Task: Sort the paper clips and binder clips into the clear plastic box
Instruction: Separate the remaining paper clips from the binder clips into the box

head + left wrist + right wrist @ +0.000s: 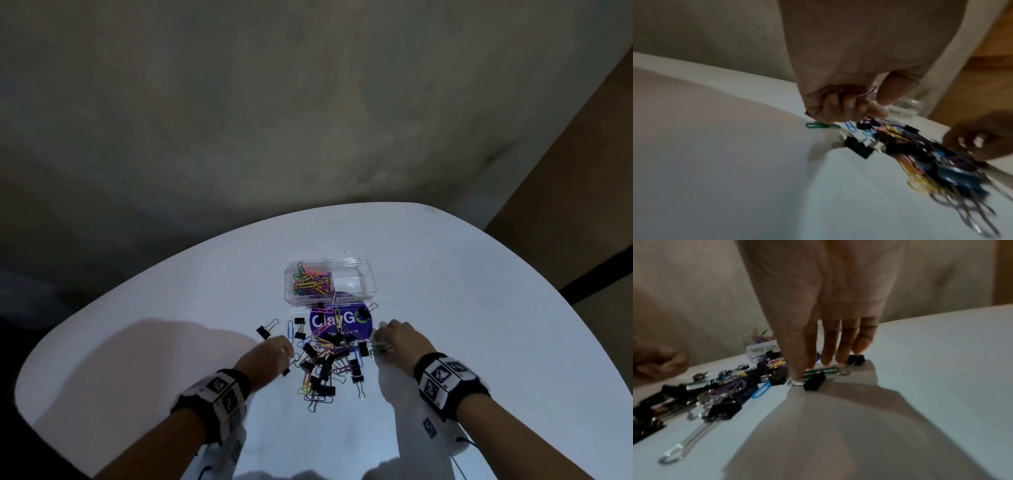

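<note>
Clips lie in a mixed heap [325,359] on the white desk [479,325] between your two hands: black binder clips tangled with coloured paper clips, some of them spilling over a round purple sticker [342,320] printed with white letters. Your clear plastic box [330,281] stands just beyond that sticker, farther from you than the heap; its left compartment holds a bundle of coloured paper clips [312,282], while its right compartment shows no clips from the head view. White labels run along its near wall, too blurred to read. Your left hand [270,356] sits at the left edge of the heap with its fingers curled in toward the palm, and the left wrist view shows that grip closed around a few purple paper clips [861,92]; a green paper clip [822,125] lies on the desk just below those knuckles. Your right hand [397,339] is at the right edge of the heap, palm down, with its fingers [830,344] straight and pointing at the desk, so that grip is loose and has hold of nothing. Its fingertips come down on or just above a green paper clip [822,371], with one black binder clip [815,382] just in front of it and another [857,359] beside the outer fingers.
</note>
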A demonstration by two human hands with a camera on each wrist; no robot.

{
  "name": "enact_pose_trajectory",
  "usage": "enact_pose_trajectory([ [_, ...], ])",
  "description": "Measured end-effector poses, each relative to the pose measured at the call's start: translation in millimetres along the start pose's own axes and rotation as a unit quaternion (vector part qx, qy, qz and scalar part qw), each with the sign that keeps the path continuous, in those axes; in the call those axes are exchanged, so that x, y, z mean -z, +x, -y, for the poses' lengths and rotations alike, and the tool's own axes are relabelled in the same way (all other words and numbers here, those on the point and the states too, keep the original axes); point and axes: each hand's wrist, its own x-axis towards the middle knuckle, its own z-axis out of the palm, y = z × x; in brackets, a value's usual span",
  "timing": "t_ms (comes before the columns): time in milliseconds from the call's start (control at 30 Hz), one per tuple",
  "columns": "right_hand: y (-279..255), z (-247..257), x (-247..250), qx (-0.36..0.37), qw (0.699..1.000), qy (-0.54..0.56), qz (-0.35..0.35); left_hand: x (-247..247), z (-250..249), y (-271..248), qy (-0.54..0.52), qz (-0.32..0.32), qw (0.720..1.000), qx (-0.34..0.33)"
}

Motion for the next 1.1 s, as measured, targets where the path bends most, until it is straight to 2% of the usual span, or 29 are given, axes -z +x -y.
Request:
enact_pose_trajectory([
  [100, 10, 9, 2, 0.005, 0.998, -0.052, 0.024, -12, -7, -19, 0.135, 0.017, 0.991, -0.014],
  [200, 16, 13, 5, -0.002, 0.999, -0.042, 0.030, -31, -12, -27, 0.271, 0.018, 0.962, -0.021],
  [267, 16, 14, 10, -0.003, 1.000, -0.017, 0.003, -43, -18, -25, 0.320, 0.018, 0.947, -0.015],
  [333, 11, 17, 14, -0.008, 0.996, 0.080, -0.029, -50, -23, -20, 0.312, 0.002, 0.950, 0.000],
  [400, 3, 27, 14, 0.003, 0.984, 0.177, -0.032, -51, -26, -15, 0.284, -0.020, 0.958, 0.014],
  [467, -7, 41, 6, 0.039, 0.979, 0.199, -0.010, -46, -23, -11, 0.265, -0.037, 0.963, 0.019],
  [567, -19, 57, -13, 0.151, 0.983, 0.103, 0.034, -39, -12, -6, 0.269, -0.054, 0.961, 0.015],
  [633, -20, 60, -23, 0.194, 0.979, -0.018, 0.052, -35, -5, -5, 0.282, -0.066, 0.957, 0.009],
  [733, -18, 66, -34, 0.244, 0.964, -0.087, 0.060, -25, 4, -6, 0.248, -0.084, 0.965, 0.029],
  [800, -16, 67, -40, 0.248, 0.962, -0.101, 0.059, -17, 9, -8, 0.210, -0.090, 0.973, 0.040],
  [933, -16, 56, -36, 0.210, 0.977, -0.036, 0.022, -3, 16, -13, 0.170, -0.121, 0.977, 0.044],
  [1000, -14, 47, -28, 0.160, 0.987, -0.025, -0.003, -3, 13, -17, 0.160, -0.136, 0.978, 0.000],
  [1067, -13, 41, -24, 0.131, 0.990, -0.044, -0.002, -11, 5, -17, 0.207, -0.147, 0.958, -0.130],
  [1100, -12, 40, -25, 0.128, 0.990, -0.054, 0.004, -16, -1, -18, 0.251, -0.115, 0.943, -0.185],
])
